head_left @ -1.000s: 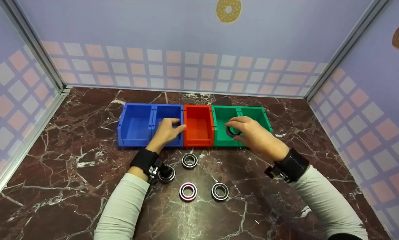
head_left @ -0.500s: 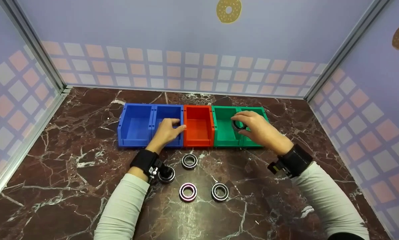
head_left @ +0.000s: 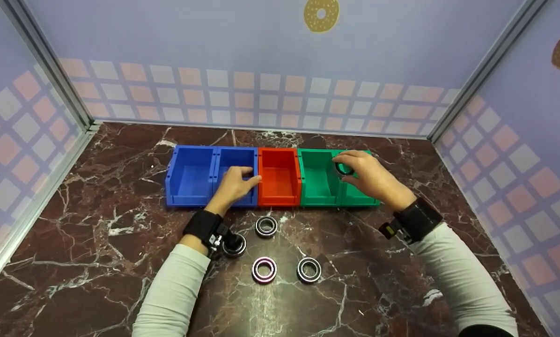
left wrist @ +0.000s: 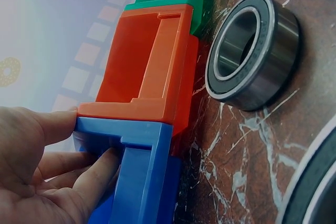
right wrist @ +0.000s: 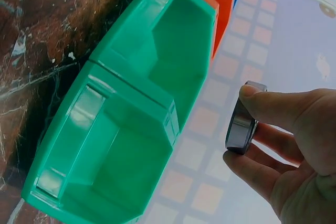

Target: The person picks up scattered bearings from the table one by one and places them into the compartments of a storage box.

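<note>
In the head view my right hand (head_left: 371, 177) is above the right green bin (head_left: 362, 201). Between thumb and fingertips it pinches a metal ball bearing (right wrist: 242, 129), tilted on edge and clear of the bins in the right wrist view. My left hand (head_left: 233, 185) holds the side wall of the right blue bin (left wrist: 139, 182), thumb at the rim beside the red bin (head_left: 280, 182) and fingers inside. On the table in front lie a dark-sealed bearing (head_left: 258, 228), a pink-sealed bearing (head_left: 264, 280) and another dark one (head_left: 301, 271). A further bearing (head_left: 234, 255) is partly hidden by the left wrist camera.
The bins stand joined in a row: the left blue bin (head_left: 186, 187), the right blue, the red, the left green bin (head_left: 320, 187) and the right green. Patterned panels (head_left: 191, 42) enclose the marble tabletop (head_left: 97, 262) at the back and sides.
My right hand has carried the bearing rightward and slightly away from me, from over the left green bin to over the right one. The left hand stays in place.
</note>
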The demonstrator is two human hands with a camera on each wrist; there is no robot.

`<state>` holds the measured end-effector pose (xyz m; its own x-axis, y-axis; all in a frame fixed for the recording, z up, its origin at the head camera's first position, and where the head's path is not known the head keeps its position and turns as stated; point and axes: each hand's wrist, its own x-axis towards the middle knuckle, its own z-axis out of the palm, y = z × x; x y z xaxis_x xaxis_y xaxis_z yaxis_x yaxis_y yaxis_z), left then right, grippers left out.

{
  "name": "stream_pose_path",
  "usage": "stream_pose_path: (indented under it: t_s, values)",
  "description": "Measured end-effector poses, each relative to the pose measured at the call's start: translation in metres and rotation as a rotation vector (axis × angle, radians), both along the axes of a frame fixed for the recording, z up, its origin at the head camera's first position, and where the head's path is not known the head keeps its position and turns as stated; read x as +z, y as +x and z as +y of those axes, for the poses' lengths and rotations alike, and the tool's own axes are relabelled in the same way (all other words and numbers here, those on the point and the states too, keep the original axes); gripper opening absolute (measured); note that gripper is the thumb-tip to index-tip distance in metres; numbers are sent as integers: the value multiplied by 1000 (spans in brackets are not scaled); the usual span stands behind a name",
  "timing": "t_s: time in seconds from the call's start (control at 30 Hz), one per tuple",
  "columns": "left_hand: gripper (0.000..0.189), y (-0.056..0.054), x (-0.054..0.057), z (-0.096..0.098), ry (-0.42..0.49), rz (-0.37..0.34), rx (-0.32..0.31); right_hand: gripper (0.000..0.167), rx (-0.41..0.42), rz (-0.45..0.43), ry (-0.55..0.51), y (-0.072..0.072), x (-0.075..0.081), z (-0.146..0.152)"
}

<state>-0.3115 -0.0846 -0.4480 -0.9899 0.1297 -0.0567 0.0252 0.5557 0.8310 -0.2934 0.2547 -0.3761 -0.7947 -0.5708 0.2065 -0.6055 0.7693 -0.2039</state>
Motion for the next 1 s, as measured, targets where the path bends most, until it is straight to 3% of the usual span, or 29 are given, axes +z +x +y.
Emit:
stream_pose_path:
  t_s: [0.37, 0.6, 1.0]
  values:
    - [55, 0, -1, 0, -16, 29, -11, 52, -29, 2, -20, -10, -6, 12]
    - [57, 1, 0, 1, 12, -15, -3, 50, -56, -15, -19, -18, -9, 18]
    - [57, 0, -1, 0, 11, -2, -1, 48, -82, -32, -43, -27, -17, 25]
